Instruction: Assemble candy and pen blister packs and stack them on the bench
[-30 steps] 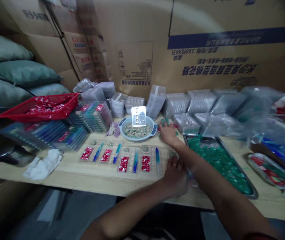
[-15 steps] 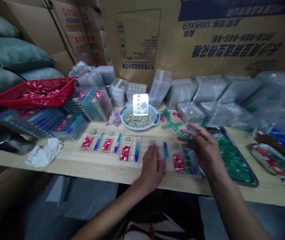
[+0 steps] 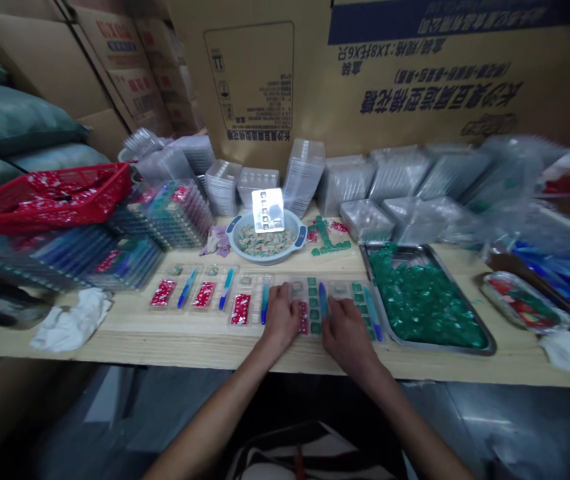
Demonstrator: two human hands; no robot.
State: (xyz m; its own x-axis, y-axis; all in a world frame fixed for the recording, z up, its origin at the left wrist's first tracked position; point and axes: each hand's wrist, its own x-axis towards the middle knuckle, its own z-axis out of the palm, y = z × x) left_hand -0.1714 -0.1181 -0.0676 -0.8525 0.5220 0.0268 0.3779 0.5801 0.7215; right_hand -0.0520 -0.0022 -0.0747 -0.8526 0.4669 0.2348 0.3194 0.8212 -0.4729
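Observation:
Several clear plastic trays lie in a row on the wooden table. My left hand (image 3: pixel 283 313) has its fingers curled at the left side of one tray (image 3: pixel 299 288), covering part of its red packet (image 3: pixel 304 319). My right hand (image 3: pixel 349 332) grips the same tray's right side, beside a blue pen-like tube (image 3: pixel 323 300). A column of green pieces (image 3: pixel 314 301) sits in that tray between my hands. Partly hidden behind my right hand is another tray with green pieces (image 3: pixel 357 288) and a blue tube (image 3: pixel 373 313).
A metal pan (image 3: pixel 487 343) of green wrapped pieces stands at right, beside a foil dish (image 3: pixel 529 303). Behind the row are a blue basin (image 3: pixel 232 233), loose green strips (image 3: pixel 329 240) and stacked empty trays (image 3: pixel 347 187). Filled trays (image 3: pixel 175 213) and a red basket (image 3: pixel 99 203) stand left.
My right hand, earlier raised at right near a green strip, has come down and left to the tray by my left hand. A green column now shows in that tray. The view has shifted.

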